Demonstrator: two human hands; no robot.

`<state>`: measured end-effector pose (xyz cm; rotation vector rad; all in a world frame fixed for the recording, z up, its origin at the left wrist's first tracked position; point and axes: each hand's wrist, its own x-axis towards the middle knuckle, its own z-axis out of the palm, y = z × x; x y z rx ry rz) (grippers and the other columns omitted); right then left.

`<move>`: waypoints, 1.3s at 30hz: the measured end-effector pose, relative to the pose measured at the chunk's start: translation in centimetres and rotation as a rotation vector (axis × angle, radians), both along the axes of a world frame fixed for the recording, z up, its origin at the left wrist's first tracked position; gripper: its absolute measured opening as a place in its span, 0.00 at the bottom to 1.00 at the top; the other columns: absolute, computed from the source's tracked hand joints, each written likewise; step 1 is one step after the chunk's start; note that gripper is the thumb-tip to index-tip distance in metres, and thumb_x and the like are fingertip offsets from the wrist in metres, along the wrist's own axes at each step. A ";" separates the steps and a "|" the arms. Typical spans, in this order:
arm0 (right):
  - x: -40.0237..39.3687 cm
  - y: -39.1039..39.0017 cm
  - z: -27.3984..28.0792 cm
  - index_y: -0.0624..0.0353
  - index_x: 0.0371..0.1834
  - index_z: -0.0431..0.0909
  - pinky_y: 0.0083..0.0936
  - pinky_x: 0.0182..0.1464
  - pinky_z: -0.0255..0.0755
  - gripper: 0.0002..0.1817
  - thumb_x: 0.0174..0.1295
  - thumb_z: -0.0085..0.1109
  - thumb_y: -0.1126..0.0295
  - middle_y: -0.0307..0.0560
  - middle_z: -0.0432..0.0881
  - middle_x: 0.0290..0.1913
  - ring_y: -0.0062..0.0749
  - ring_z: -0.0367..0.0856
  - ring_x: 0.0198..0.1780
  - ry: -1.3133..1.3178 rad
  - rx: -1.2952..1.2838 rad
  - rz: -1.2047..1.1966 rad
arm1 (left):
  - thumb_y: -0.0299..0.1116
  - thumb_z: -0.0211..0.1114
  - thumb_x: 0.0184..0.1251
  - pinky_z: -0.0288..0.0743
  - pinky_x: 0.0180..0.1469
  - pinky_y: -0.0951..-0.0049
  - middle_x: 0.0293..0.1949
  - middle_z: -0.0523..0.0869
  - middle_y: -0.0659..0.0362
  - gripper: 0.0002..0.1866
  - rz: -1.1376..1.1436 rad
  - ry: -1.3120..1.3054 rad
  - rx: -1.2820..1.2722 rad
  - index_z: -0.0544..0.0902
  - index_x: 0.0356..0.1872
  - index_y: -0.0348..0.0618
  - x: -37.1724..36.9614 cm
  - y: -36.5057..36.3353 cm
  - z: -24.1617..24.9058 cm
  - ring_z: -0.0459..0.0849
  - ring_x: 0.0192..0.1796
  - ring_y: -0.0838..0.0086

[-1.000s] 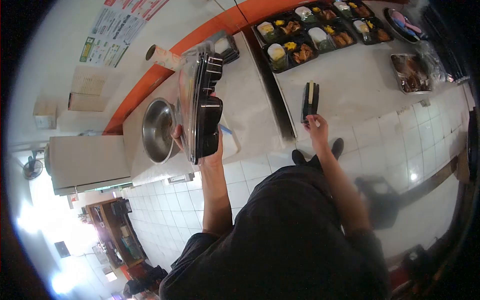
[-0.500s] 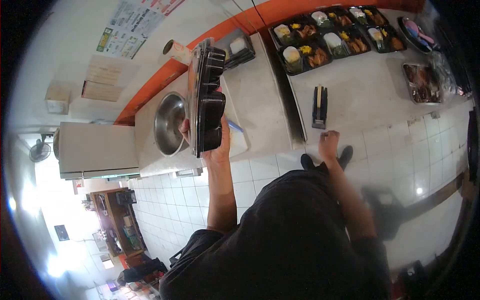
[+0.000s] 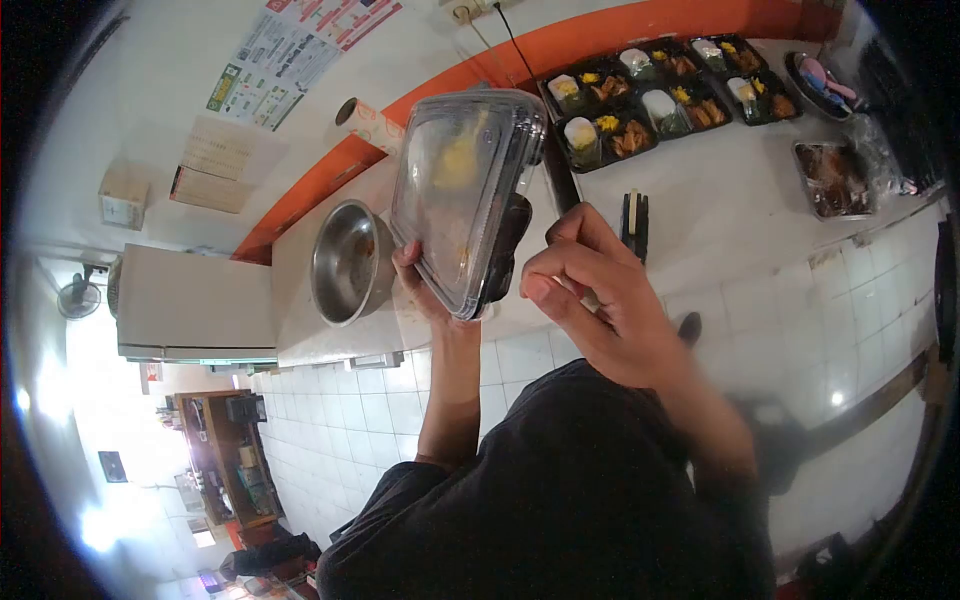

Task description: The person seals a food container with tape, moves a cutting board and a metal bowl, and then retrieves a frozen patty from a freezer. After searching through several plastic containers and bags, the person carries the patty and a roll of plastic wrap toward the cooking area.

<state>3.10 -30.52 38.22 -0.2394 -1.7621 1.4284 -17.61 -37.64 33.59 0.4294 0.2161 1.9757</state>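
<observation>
A black meal box with a clear lid [image 3: 450,200] is held up over the counter by my left hand [image 3: 428,288], gripped at its lower end. It stands tilted, lid toward the left, with yellow food showing through the plastic. Close to the box's right side is my right hand [image 3: 615,310], its fingers curled in; whatever they may pinch is too small to make out. Just behind this hand a black tape dispenser [image 3: 636,218] sits on the counter, partly covered by it.
Several filled meal boxes [image 3: 625,140] stand in rows at the back right. A metal tray of dark food [image 3: 838,178] lies farther right. On the left counter is a steel bowl [image 3: 345,265]. A paper cup [image 3: 360,118] appears near the wall.
My right hand has risen from near the tape dispenser to beside the box. My left hand has turned the box so its lid faces me more, shifting it rightward.
</observation>
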 end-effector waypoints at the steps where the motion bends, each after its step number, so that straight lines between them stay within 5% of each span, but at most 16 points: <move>1: -0.3 -0.1 -0.1 0.61 0.37 0.81 0.19 0.37 0.60 0.09 0.67 0.67 0.66 0.40 0.66 0.38 0.24 0.64 0.37 0.022 0.010 -0.057 | 0.42 0.63 0.59 0.82 0.62 0.53 0.66 0.76 0.44 0.41 0.079 0.076 -0.078 0.62 0.76 0.45 0.6 0.1 0.3 0.82 0.62 0.52; 13: -1.1 -0.7 -1.6 0.63 0.26 0.81 0.22 0.25 0.55 0.15 0.62 0.73 0.65 0.40 0.69 0.28 0.19 0.62 0.24 0.051 -0.194 -0.050 | 0.49 0.62 0.58 0.72 0.69 0.46 0.68 0.74 0.42 0.43 0.063 -0.078 -0.123 0.63 0.75 0.42 1.6 -0.6 -0.5 0.76 0.67 0.46; 16: -1.1 -1.0 -1.9 0.62 0.24 0.79 0.22 0.25 0.57 0.16 0.60 0.75 0.65 0.39 0.69 0.27 0.19 0.63 0.24 0.055 -0.165 -0.094 | 0.49 0.62 0.58 0.70 0.70 0.47 0.69 0.72 0.40 0.44 -0.002 -0.051 -0.056 0.62 0.76 0.42 1.7 -0.8 -1.0 0.74 0.68 0.45; 18: -1.0 -1.2 -1.8 0.62 0.24 0.77 0.22 0.25 0.58 0.16 0.59 0.76 0.65 0.39 0.69 0.26 0.19 0.64 0.24 0.062 -0.093 -0.168 | 0.50 0.62 0.58 0.70 0.71 0.47 0.69 0.71 0.37 0.46 0.193 0.247 -0.260 0.61 0.77 0.41 2.1 -0.6 -0.6 0.73 0.69 0.43; 20: -1.0 -1.3 -1.9 0.61 0.23 0.76 0.22 0.25 0.59 0.18 0.58 0.77 0.66 0.39 0.69 0.26 0.18 0.65 0.24 0.068 -0.019 -0.243 | 0.50 0.62 0.58 0.70 0.70 0.47 0.69 0.71 0.36 0.46 0.212 0.210 -0.243 0.60 0.77 0.41 2.1 -0.5 -0.8 0.73 0.69 0.43; 23: -1.6 -1.5 -3.0 0.61 0.26 0.74 0.23 0.25 0.62 0.18 0.57 0.78 0.67 0.40 0.69 0.27 0.19 0.67 0.25 0.101 0.049 -0.307 | 0.48 0.61 0.60 0.71 0.70 0.47 0.70 0.70 0.35 0.45 0.186 0.084 -0.176 0.59 0.77 0.40 2.1 -0.8 -1.0 0.72 0.70 0.42; 27: -2.2 -0.4 -5.6 0.61 0.38 0.73 0.22 0.26 0.64 0.17 0.57 0.76 0.70 0.41 0.68 0.27 0.22 0.68 0.25 0.136 -0.283 -0.084 | 0.45 0.62 0.60 0.73 0.69 0.47 0.71 0.69 0.35 0.44 0.102 -0.052 -0.113 0.59 0.77 0.39 0.5 -1.4 -2.2 0.72 0.70 0.42; 31: -1.2 2.4 -14.1 0.59 0.47 0.74 0.26 0.36 0.71 0.17 0.60 0.72 0.72 0.44 0.73 0.31 0.30 0.73 0.31 -0.319 -0.104 -0.417 | 0.43 0.63 0.58 0.72 0.69 0.46 0.71 0.68 0.34 0.45 -0.079 -0.142 0.117 0.59 0.77 0.38 -0.5 -1.8 -2.7 0.71 0.70 0.41; 34: 1.1 3.6 -24.4 0.57 0.53 0.74 0.37 0.52 0.73 0.20 0.64 0.69 0.63 0.56 0.79 0.41 0.45 0.76 0.44 -0.598 0.010 -0.831 | 0.39 0.62 0.61 0.69 0.71 0.42 0.68 0.72 0.40 0.38 0.066 0.032 -0.090 0.64 0.72 0.33 -0.6 -1.9 -2.1 0.74 0.68 0.46; 37: 2.6 3.6 -32.3 0.55 0.58 0.73 0.43 0.59 0.68 0.25 0.65 0.67 0.52 0.62 0.79 0.49 0.52 0.72 0.55 -0.802 -0.190 -0.784 | 0.39 0.62 0.61 0.71 0.70 0.43 0.68 0.72 0.39 0.38 -0.106 -0.054 0.004 0.65 0.72 0.33 -1.5 -2.3 -2.7 0.75 0.67 0.47; 39: 2.0 3.4 -34.1 0.56 0.59 0.71 0.45 0.60 0.67 0.28 0.64 0.68 0.51 0.64 0.79 0.47 0.56 0.67 0.58 -0.763 -0.250 -0.746 | 0.39 0.63 0.60 0.76 0.67 0.46 0.65 0.75 0.39 0.36 -0.022 -0.062 -0.094 0.67 0.70 0.32 -0.9 -2.3 -2.6 0.77 0.65 0.48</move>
